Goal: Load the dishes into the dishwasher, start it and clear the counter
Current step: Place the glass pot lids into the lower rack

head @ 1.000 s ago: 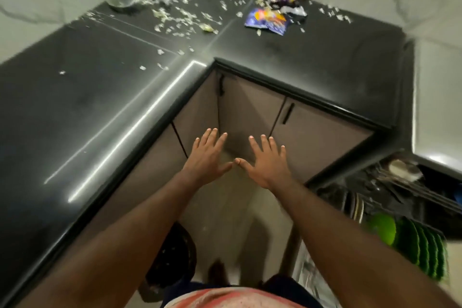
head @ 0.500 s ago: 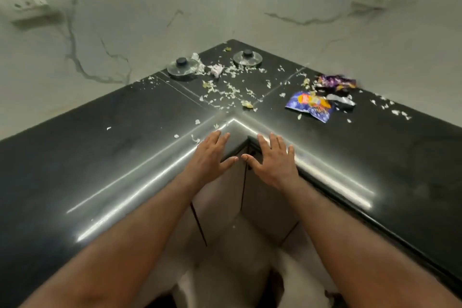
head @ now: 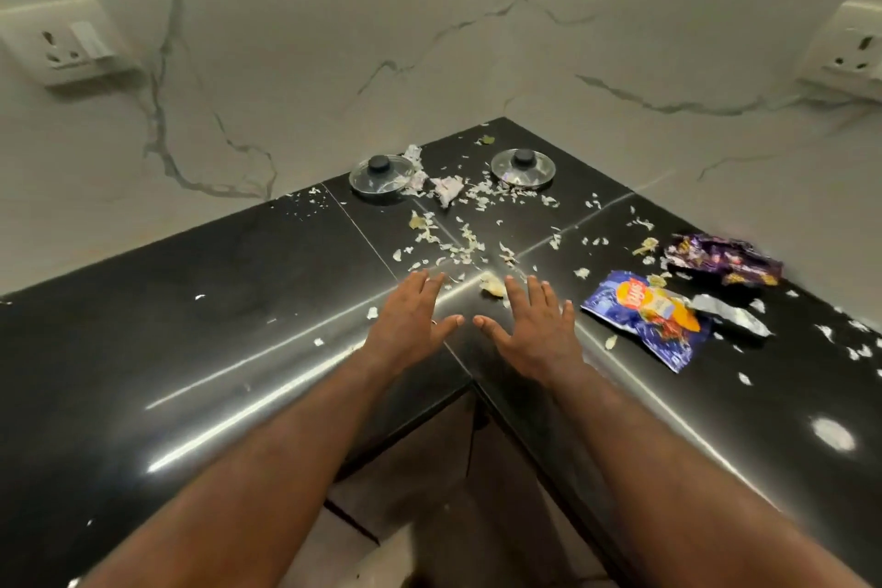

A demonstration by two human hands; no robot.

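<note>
Both hands, left hand [head: 410, 325] and right hand [head: 532, 325], hover flat, spread open and empty at the frame centre. Best to gather the wrappers [head: 644, 315] at right first, then sweep the scraps [head: 458, 239] on the counter [head: 191, 349] together.

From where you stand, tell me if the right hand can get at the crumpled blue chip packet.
Probably yes. The right hand is open and empty above the black counter, and the crumpled blue chip packet lies flat just to its right, with only small pale scraps around and nothing standing between them.
</note>
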